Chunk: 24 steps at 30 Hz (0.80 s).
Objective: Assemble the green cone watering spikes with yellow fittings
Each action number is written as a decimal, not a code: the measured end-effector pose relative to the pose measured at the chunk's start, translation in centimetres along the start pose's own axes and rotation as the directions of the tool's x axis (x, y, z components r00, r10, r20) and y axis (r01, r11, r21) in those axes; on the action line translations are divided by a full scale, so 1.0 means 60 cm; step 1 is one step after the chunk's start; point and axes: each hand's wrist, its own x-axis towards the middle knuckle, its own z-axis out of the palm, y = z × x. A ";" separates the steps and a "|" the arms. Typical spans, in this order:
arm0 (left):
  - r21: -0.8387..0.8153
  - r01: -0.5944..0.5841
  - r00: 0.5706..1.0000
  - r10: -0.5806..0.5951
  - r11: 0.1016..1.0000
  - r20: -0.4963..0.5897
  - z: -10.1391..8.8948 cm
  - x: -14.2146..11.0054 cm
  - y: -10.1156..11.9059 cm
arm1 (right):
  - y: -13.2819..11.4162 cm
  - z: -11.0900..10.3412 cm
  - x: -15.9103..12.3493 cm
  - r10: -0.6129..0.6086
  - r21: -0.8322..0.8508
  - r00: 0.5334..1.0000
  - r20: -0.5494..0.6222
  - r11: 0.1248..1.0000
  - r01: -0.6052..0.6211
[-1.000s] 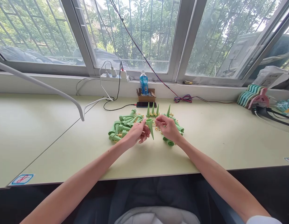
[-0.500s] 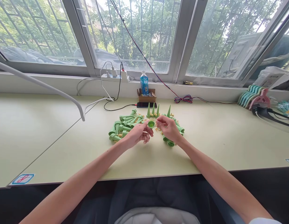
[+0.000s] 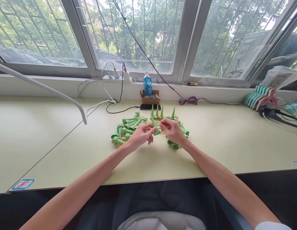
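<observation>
My left hand (image 3: pixel 140 136) pinches a green plastic cone spike (image 3: pixel 155 124) by its wide end, tip pointing up and away. My right hand (image 3: pixel 172 130) is closed at the same cone's base, fingertips touching it; whatever small part they may hold is hidden. Both hands hover just above the pale green table (image 3: pixel 222 143). A pile of the same green cones (image 3: pixel 125 128) lies left of the hands. Several cones stand upright (image 3: pixel 157 112) just behind the hands. More green pieces (image 3: pixel 175 146) lie under my right wrist.
A phone (image 3: pixel 150 107), a small cardboard box (image 3: pixel 150 97) and a blue-labelled bottle (image 3: pixel 147 84) sit at the back by the window sill. White and black cables (image 3: pixel 107 99) run from a power strip (image 3: pixel 117 76). A white arm (image 3: pixel 42 88) crosses the left. Coloured items (image 3: pixel 261 97) lie far right.
The cone in my left hand has turned: its tip pointed down a second ago, its open end faced me half a second ago, now the tip points up. My right hand closed in on its base.
</observation>
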 end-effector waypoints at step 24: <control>0.272 -0.005 0.960 0.081 0.962 -0.269 0.004 0.004 0.000 | -0.004 0.000 0.000 -0.041 -0.013 0.997 -0.070 0.999 0.041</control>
